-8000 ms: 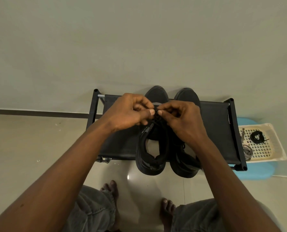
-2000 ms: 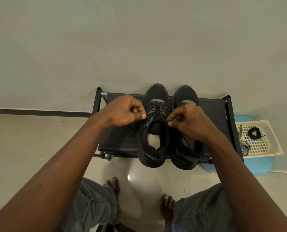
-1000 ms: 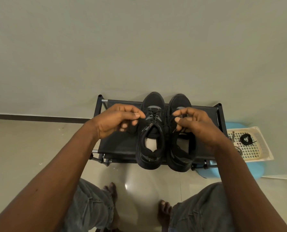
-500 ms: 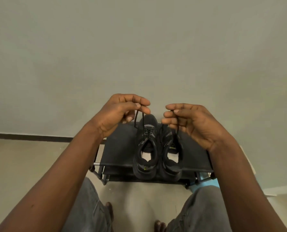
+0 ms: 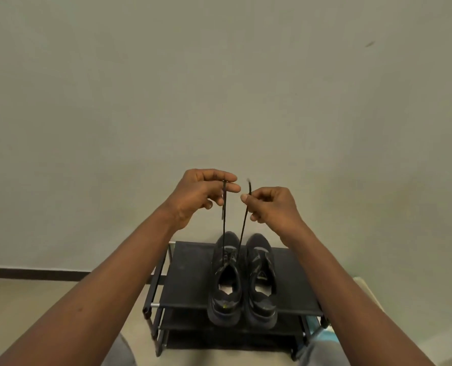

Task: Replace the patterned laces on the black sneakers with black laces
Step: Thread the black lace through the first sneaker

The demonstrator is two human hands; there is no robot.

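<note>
left hand [image 5: 201, 196] raised, pinching black lace [image 5: 224, 228] | right hand [image 5: 272, 207] raised, pinching its other end | forearms outstretched

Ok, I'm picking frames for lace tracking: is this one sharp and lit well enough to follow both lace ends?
Head view: soft, dim light, no glare; the lace reads dark and clear against the pale wall, though its tip by the right hand is smeared; lower down it merges with the black sneakers.
</note>
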